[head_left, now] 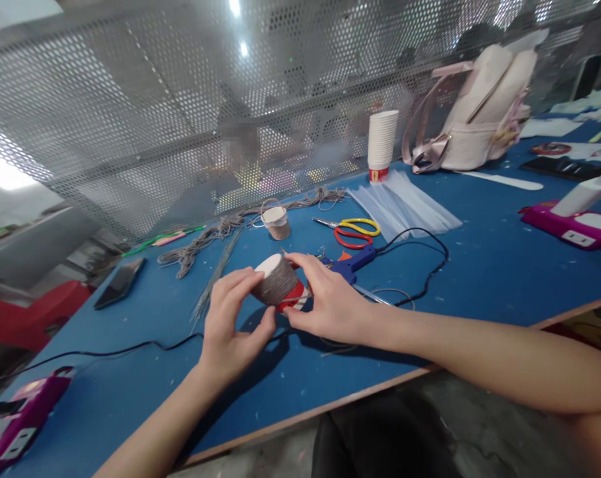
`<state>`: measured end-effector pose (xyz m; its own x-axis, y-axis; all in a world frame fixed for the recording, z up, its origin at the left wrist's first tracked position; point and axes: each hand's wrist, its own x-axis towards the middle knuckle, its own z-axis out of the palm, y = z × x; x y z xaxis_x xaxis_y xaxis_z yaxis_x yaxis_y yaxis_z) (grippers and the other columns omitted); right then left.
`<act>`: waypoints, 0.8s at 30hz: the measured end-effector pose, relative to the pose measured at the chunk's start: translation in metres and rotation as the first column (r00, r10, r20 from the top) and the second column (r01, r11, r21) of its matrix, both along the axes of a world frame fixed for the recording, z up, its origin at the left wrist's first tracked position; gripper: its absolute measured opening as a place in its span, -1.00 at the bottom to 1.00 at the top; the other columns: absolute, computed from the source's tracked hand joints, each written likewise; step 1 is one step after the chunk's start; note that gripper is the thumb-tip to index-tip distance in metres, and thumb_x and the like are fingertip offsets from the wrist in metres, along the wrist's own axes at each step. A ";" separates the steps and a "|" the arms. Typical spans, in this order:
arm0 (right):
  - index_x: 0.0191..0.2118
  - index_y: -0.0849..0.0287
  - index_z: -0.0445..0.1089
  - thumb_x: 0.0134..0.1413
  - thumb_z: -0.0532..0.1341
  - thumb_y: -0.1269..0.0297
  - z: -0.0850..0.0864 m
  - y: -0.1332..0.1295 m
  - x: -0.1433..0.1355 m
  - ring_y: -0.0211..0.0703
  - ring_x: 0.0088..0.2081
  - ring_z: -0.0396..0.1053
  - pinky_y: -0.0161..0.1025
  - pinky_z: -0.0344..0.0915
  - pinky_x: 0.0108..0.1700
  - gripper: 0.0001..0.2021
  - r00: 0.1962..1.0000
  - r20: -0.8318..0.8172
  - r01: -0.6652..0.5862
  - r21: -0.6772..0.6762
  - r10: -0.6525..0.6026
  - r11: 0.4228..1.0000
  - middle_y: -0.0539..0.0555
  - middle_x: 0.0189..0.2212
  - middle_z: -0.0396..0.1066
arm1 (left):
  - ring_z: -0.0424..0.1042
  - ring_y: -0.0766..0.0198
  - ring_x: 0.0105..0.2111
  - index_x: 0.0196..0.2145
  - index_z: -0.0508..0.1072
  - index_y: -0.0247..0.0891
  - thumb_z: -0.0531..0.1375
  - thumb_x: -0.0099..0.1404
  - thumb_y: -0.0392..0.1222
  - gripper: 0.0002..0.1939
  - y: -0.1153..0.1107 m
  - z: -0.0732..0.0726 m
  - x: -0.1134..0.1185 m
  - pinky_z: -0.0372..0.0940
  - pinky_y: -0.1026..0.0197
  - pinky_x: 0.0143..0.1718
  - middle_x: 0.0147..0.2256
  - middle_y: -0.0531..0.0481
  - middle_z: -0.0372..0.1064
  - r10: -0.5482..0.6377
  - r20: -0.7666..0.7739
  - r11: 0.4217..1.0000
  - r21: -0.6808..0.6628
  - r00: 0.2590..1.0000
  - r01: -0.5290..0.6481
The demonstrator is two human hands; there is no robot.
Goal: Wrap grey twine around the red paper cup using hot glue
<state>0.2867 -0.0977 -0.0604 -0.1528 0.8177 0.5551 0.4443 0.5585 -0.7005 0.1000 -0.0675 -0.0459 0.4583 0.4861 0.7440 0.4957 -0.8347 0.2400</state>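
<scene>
A paper cup [276, 281], tilted with its white base up, is partly wrapped in grey cord; its red printed part shows near the rim. My left hand [233, 318] grips the wrapped end between thumb and fingers. On the other side my right hand [325, 295] closes round the red part, where a strand of cord runs by the fingers. Just behind my right hand lies a blue glue gun [353, 263] with a black cable. Beyond the cup stands a small cord-wrapped cup with a handle [276, 223]. Scissors with red and yellow handles [355, 232] rest to its right.
Bundles of grey cord [221, 229] lie along the perforated metal screen [181, 119]. Clear plastic strips [404, 202], a stack of paper cups [381, 143] and a pale backpack [474, 119] are farther right. A phone [120, 283] and purple power strips [572, 226] flank the work area.
</scene>
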 end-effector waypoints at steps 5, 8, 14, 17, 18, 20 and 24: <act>0.17 0.24 0.05 -0.02 0.22 0.31 -0.001 0.000 0.000 0.10 0.09 0.26 0.02 0.29 0.03 -0.39 0.998 0.057 0.018 0.031 -0.019 0.999 0.29 0.08 0.25 | 0.37 0.20 -0.18 0.00 0.29 -0.14 0.24 0.13 -0.29 -0.54 -0.004 -0.007 0.003 0.33 0.16 -0.19 -0.16 -0.05 0.35 0.025 0.031 0.996 -0.083 0.999 -0.022; 0.16 0.22 0.06 -0.01 0.22 0.31 -0.002 0.000 -0.001 0.10 0.09 0.27 0.03 0.30 0.03 -0.41 0.997 0.069 0.021 0.032 -0.024 0.999 0.28 0.07 0.25 | 0.37 0.27 -0.27 -0.05 0.31 -0.16 0.23 0.12 -0.28 -0.59 -0.002 -0.012 0.006 0.34 0.23 -0.28 -0.23 0.00 0.33 0.025 0.108 0.985 -0.172 0.994 -0.006; 0.16 0.25 0.07 0.03 0.21 0.31 -0.004 0.001 -0.001 0.09 0.08 0.28 0.01 0.31 0.02 -0.43 0.992 0.118 0.027 0.039 -0.031 0.999 0.28 0.06 0.27 | 0.40 0.27 -0.29 -0.15 0.33 -0.20 0.26 0.05 -0.20 -0.63 -0.002 -0.012 0.009 0.36 0.22 -0.27 -0.25 0.01 0.35 0.104 0.260 0.932 -0.363 0.960 -0.003; 0.16 0.24 0.06 0.07 0.21 0.27 -0.004 0.000 0.001 0.09 0.08 0.28 -0.01 0.33 -0.02 -0.45 0.989 0.143 0.032 0.069 -0.042 0.997 0.28 0.08 0.25 | 0.40 0.27 -0.29 -0.18 0.34 -0.19 0.27 0.03 -0.20 -0.64 -0.002 -0.009 0.009 0.35 0.21 -0.24 -0.28 0.03 0.36 0.139 0.304 0.903 -0.430 0.943 0.006; 0.15 0.24 0.08 0.08 0.21 0.26 -0.003 0.000 0.002 0.08 0.06 0.30 -0.02 0.34 -0.05 -0.47 0.988 0.145 0.036 0.078 -0.048 0.996 0.28 0.07 0.26 | 0.40 0.28 -0.30 -0.18 0.34 -0.19 0.27 0.03 -0.20 -0.65 -0.001 -0.008 0.009 0.35 0.21 -0.24 -0.29 0.03 0.36 0.143 0.314 0.895 -0.446 0.939 0.013; 0.09 0.26 0.14 0.10 0.20 0.27 -0.001 -0.002 0.004 0.04 -0.04 0.35 -0.08 0.36 -0.14 -0.55 0.987 0.152 0.047 0.081 -0.059 0.996 0.26 -0.01 0.30 | 0.40 0.28 -0.31 -0.19 0.33 -0.19 0.27 0.03 -0.20 -0.65 0.000 -0.006 0.009 0.35 0.21 -0.24 -0.30 0.04 0.36 0.157 0.328 0.883 -0.469 0.932 0.016; -0.06 0.29 0.27 0.15 0.13 0.37 0.003 -0.009 0.005 -0.10 -0.25 0.39 -0.19 0.33 -0.25 -0.77 0.963 0.269 0.007 0.104 -0.035 0.995 0.17 -0.20 0.39 | 0.38 0.31 -0.36 -0.22 0.33 -0.20 0.27 0.02 -0.20 -0.66 0.001 -0.003 0.011 0.33 0.24 -0.30 -0.33 0.07 0.36 0.212 0.319 0.873 -0.487 0.924 -0.032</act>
<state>0.2915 -0.1068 -0.0571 -0.2914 0.7639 0.5758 0.6217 0.6087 -0.4930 0.1105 -0.0661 -0.0485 0.1242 0.8486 0.5143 0.3928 -0.5180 0.7598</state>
